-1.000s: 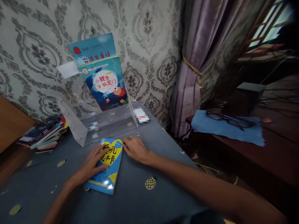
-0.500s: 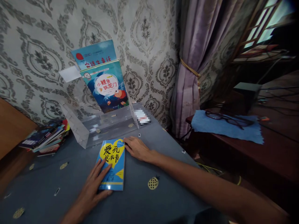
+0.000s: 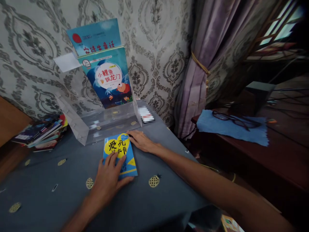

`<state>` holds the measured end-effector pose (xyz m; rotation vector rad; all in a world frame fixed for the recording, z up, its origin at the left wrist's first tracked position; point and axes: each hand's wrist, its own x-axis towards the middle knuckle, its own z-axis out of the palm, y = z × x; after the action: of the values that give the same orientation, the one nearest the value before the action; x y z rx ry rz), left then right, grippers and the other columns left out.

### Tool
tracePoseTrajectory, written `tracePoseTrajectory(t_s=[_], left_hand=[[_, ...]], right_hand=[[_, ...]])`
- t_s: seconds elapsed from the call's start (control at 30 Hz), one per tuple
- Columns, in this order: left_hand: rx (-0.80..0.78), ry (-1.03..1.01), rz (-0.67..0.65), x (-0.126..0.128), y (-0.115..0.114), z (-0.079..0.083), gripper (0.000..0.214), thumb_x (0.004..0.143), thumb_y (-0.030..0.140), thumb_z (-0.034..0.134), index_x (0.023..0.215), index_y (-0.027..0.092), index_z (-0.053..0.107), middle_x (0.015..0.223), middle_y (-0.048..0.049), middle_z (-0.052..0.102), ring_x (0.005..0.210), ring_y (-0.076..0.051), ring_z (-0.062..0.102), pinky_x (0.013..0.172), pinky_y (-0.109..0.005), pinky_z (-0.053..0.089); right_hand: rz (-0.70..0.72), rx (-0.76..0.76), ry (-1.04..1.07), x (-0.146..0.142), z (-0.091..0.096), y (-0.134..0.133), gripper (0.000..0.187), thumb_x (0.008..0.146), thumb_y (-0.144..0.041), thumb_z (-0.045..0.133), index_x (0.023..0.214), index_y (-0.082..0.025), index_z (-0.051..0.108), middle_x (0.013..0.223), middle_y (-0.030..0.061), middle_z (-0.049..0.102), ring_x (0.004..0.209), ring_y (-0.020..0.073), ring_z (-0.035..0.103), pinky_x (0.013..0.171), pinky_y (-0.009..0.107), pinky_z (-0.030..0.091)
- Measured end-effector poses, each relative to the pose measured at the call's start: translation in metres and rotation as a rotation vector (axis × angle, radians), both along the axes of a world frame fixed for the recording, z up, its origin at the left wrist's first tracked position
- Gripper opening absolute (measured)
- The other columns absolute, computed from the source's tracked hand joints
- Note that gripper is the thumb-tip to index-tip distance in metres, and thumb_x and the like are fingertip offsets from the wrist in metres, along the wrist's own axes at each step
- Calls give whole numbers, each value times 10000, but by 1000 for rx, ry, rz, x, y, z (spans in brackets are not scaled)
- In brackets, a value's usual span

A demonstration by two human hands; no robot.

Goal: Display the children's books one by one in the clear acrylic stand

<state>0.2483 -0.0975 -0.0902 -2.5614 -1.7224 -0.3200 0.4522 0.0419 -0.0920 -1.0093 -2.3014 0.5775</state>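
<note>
A blue paperback book [image 3: 132,163] with a yellow heart and black lettering lies face up on the cloth-covered table. My left hand [image 3: 109,172] rests across its lower left part, fingers spread on the cover and thumb along the bottom edge. At the upper right corner, my right hand [image 3: 141,141] pinches the book with bent fingers; the fingertips are partly hidden. Just beyond stands a clear plastic book rack [image 3: 80,129]. Upright in it are a picture book [image 3: 108,77] with a red fish and, behind, a taller light-blue book [image 3: 96,35].
Several books [image 3: 43,132] lie stacked at the left. A phone [image 3: 146,114], its screen blurred, sits right of the rack. Eyeglasses [image 3: 238,120] lie on a blue cloth [image 3: 212,132] on the dark red side table. A tied purple curtain [image 3: 193,93] hangs against the patterned wall.
The book has turned slightly counterclockwise on the table, its lower end swinging right. My left hand has moved right with it and covers more of the cover. The view has tilted down a little.
</note>
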Motion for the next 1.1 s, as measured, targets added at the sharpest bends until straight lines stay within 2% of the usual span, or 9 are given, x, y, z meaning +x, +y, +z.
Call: tracePoseTrajectory(t_s=[0.1, 0.17, 0.27, 0.37, 0.5, 0.77, 1.1], left_hand=[[-25, -127, -125, 2, 27, 14, 407, 966, 517, 498, 1285, 296, 621, 1368, -87, 593, 1303, -295, 505, 1080, -525, 433], [-14, -219, -192, 3, 50, 18, 349, 1012, 398, 418, 1230, 259, 652, 1324, -87, 620, 1257, -254, 545, 1082, -480, 449], [14, -274, -198, 5, 84, 14, 350, 1010, 291, 389, 1230, 213, 649, 1288, -101, 641, 1235, -243, 558, 1083, -467, 454], [62, -283, -191, 5, 103, 2, 361, 997, 229, 386, 1260, 178, 630, 1321, -110, 627, 1251, -240, 551, 1110, -465, 431], [101, -227, -207, 5, 106, -6, 383, 992, 197, 384, 1295, 183, 618, 1348, -112, 621, 1268, -242, 548, 1119, -468, 423], [105, -182, -225, 3, 104, -5, 396, 991, 177, 378, 1296, 190, 629, 1338, -99, 633, 1286, -238, 540, 1113, -463, 426], [154, -196, -263, 0, 107, -9, 379, 966, 143, 418, 1241, 210, 670, 1316, -102, 649, 1258, -242, 569, 1078, -484, 460]], right_hand=[[13, 1, 12, 0, -3, 2, 326, 1032, -221, 420, 1312, -189, 585, 1260, 112, 674, 1178, 227, 608, 1021, 394, 439], [20, 5, 17, 0, -4, 3, 330, 1028, -201, 419, 1314, -187, 583, 1265, 110, 670, 1175, 218, 606, 1023, 387, 438], [17, 5, 16, 0, -6, 3, 353, 1016, -162, 416, 1335, -170, 567, 1269, 118, 663, 1179, 214, 597, 1025, 384, 438], [22, 7, 16, 0, -7, 4, 374, 1011, -139, 397, 1348, -161, 558, 1232, 121, 673, 1147, 215, 604, 1008, 393, 453], [36, 21, 26, 1, -10, 6, 387, 996, -106, 387, 1338, -151, 562, 1240, 123, 670, 1154, 218, 597, 1018, 406, 454], [26, -4, 30, 1, -10, 5, 406, 979, -82, 394, 1338, -162, 564, 1241, 111, 673, 1151, 218, 596, 1003, 404, 465], [36, 59, 44, 1, -16, 9, 396, 965, -95, 415, 1305, -188, 595, 1190, 98, 698, 1105, 228, 625, 970, 395, 488]])
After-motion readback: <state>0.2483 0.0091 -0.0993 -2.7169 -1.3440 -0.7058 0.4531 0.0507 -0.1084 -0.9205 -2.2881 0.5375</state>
